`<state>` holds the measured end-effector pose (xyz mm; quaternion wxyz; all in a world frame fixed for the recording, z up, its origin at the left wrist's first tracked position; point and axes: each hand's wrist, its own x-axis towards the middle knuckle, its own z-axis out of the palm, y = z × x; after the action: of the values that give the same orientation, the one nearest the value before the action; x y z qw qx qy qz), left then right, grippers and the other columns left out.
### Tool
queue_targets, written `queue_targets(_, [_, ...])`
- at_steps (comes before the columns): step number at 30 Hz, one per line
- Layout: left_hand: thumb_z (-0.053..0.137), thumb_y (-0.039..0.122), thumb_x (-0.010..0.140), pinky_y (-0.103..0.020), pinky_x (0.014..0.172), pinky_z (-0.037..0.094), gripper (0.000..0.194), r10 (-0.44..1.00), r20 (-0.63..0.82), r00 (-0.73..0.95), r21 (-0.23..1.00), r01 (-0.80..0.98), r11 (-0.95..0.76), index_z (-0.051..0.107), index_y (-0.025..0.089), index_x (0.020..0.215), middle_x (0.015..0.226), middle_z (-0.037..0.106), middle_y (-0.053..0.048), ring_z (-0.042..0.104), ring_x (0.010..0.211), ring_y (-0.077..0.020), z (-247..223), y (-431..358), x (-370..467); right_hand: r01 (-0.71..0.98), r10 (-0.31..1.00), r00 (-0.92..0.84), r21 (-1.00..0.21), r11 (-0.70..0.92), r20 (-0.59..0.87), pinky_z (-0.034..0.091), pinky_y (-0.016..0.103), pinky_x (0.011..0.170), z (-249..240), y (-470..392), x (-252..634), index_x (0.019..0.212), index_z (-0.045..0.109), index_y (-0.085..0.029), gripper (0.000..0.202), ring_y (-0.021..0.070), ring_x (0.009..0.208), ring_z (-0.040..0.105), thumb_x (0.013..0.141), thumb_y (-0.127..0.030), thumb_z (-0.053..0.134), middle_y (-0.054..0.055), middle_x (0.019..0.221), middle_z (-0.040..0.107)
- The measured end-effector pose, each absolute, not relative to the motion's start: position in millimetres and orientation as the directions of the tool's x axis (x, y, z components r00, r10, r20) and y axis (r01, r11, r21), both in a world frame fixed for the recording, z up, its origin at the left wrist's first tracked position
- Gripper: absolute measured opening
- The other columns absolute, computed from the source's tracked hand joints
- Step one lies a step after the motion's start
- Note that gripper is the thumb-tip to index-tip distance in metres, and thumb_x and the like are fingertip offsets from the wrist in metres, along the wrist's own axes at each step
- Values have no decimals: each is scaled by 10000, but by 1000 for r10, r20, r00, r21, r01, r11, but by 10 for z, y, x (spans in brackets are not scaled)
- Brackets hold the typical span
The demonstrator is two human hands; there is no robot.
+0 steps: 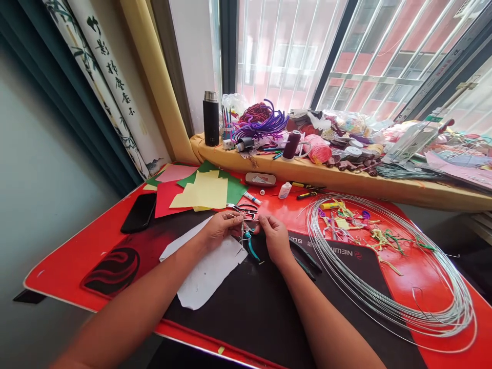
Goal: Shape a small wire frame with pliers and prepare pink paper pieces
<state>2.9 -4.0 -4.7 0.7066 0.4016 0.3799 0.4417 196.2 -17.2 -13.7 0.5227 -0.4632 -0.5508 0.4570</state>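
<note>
My left hand (224,225) and my right hand (274,238) are close together over the black desk mat (265,312). Thumb and fingers of each are pinched on a small, thin wire-like piece (251,221) stretched between them; its exact kind is too small to make out. Just below my fingertips lie teal-handled pliers (251,248). Black-handled scissors (246,208) rest right behind my hands. A crumpled white paper sheet (209,274) lies under my left hand and forearm. Beside my right wrist, a larger dark-handled tool (305,256) is partly hidden.
A big coil of silvery wire (384,302) covers the right side, with colourful scraps inside it. Coloured paper (207,192) and a black phone (139,212) lie at left. A small white bottle (285,190) stands behind. Yarn (319,148) and a black flask (211,120) crowd the windowsill.
</note>
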Motion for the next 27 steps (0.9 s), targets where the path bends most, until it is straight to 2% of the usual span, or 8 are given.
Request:
queue_targets(3, [844, 512, 772, -267, 582, 520, 448, 905, -207, 370, 919, -245, 310, 784, 100, 941, 817, 784, -137, 712, 620, -185, -43, -62, 18, 50, 987, -28, -986, 158, 156, 482, 335, 781, -136, -171, 1967, 721, 667, -209, 458, 202, 695, 604, 934, -607, 596, 24, 681, 683])
queue_targets(5, [823, 539, 787, -278, 608, 529, 467, 908, -199, 368, 926, -233, 298, 789, 105, 957, 836, 789, -143, 735, 659, -207, -39, -70, 6, 64, 986, -41, -984, 164, 162, 476, 332, 784, -141, -171, 1969, 720, 671, -211, 460, 203, 703, 606, 944, -603, 585, 26, 695, 686])
queue_targets(10, [839, 557, 764, -293, 630, 541, 542, 901, -94, 423, 931, -283, 229, 784, 101, 1053, 878, 786, -143, 728, 669, -202, -16, -84, -20, 40, 987, -45, -986, 159, 157, 465, 318, 768, -161, -169, 1970, 725, 672, -212, 430, 194, 693, 601, 951, -570, 599, 13, 686, 679])
queue_targets(13, [894, 486, 723, -303, 648, 550, 569, 891, -103, 443, 936, -259, 237, 772, 115, 1137, 869, 782, -127, 729, 684, -206, -1, -98, -12, 40, 984, -56, -985, 170, 167, 465, 321, 785, -157, -170, 1970, 704, 671, -209, 444, 195, 708, 604, 956, -566, 593, 20, 701, 687])
queue_targets(16, [927, 407, 692, -314, 676, 560, 470, 898, -159, 411, 943, -206, 261, 801, 115, 1038, 843, 780, -121, 722, 707, -206, -13, -97, 7, 37, 985, -49, -985, 167, 165, 467, 323, 794, -145, -172, 1970, 703, 672, -210, 432, 198, 718, 607, 951, -557, 604, 20, 696, 686])
queue_targets(19, [913, 437, 702, -313, 669, 559, 399, 922, -163, 351, 948, -202, 245, 813, 112, 912, 797, 771, -115, 699, 680, -193, -45, -76, 15, 16, 986, -52, -987, 159, 158, 469, 321, 790, -138, -172, 1967, 734, 683, -209, 402, 196, 714, 606, 944, -545, 619, 15, 686, 686])
queue_targets(27, [873, 493, 734, -289, 628, 540, 408, 951, -130, 279, 966, -179, 185, 795, 119, 877, 732, 748, -75, 670, 609, -164, -76, -55, 19, -46, 987, -81, -989, 139, 142, 475, 314, 780, -119, -182, 1954, 895, 741, -194, 368, 192, 695, 615, 930, -543, 631, 3, 660, 691])
